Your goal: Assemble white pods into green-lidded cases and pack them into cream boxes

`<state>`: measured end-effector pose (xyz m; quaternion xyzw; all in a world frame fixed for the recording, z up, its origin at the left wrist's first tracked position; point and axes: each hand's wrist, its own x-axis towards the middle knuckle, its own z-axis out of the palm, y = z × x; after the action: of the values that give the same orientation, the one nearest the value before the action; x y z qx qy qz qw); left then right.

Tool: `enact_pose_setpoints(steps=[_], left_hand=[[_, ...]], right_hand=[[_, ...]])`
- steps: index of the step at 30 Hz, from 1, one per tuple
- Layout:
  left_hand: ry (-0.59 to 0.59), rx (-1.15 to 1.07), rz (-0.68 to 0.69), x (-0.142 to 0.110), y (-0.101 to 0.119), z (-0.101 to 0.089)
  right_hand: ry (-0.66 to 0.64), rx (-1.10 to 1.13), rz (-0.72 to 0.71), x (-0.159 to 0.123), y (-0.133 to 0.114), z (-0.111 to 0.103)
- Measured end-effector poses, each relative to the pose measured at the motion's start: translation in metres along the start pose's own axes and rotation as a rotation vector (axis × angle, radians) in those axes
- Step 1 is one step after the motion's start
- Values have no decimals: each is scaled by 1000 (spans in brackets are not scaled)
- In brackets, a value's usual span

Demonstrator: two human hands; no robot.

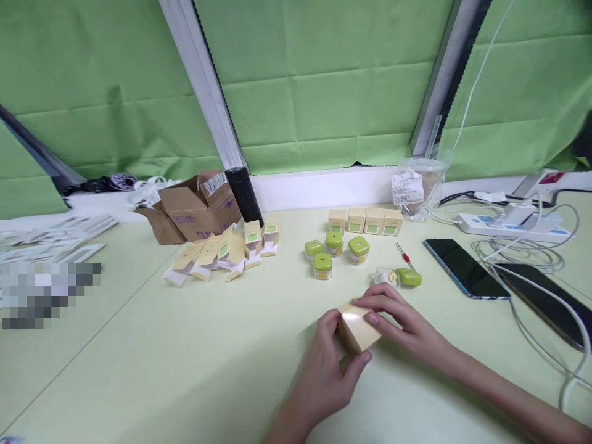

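Above the near part of the table, a small cream cardboard box (359, 327) is held between both hands. My left hand (326, 370) grips its left side, with the thumb at the lower corner. My right hand (393, 314) presses its fingers and thumb on the top and far side. Beyond the hands stand several small clear containers with green lids (322, 265). Just past my right hand lie a clear container on its side (386, 277) and a loose green lid (409, 277), next to a red-handled screwdriver (405, 256).
Several closed cream boxes (371, 222) stand in a row at the back. Opened boxes (217, 254) lie at left near a brown carton (198, 209) and a black cylinder (244, 196). At right are phones (465, 268), white cables and a power strip (513, 227); a plastic bag (420, 188) stands behind.
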<state>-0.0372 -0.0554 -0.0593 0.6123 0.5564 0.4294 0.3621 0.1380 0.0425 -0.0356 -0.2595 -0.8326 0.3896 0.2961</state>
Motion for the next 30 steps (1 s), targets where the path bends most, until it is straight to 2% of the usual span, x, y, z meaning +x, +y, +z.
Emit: enact_pose_setpoints(steps=[5, 10, 15, 26, 30], left_hand=[[39, -96, -7, 0, 1, 0], [-27, -51, 22, 2, 8, -4], [-80, -34, 13, 3, 11, -7], [-72, -78, 1, 2, 6, -6], [-63, -48, 93, 3, 6, -7]], right_hand=[[34, 45, -7, 0, 0, 1], [-16, 56, 43, -4, -3, -1], [-7, 79, 19, -2, -5, -4], [-82, -128, -70, 3, -11, -11], [-107, -233, -132, 3, -13, -15]])
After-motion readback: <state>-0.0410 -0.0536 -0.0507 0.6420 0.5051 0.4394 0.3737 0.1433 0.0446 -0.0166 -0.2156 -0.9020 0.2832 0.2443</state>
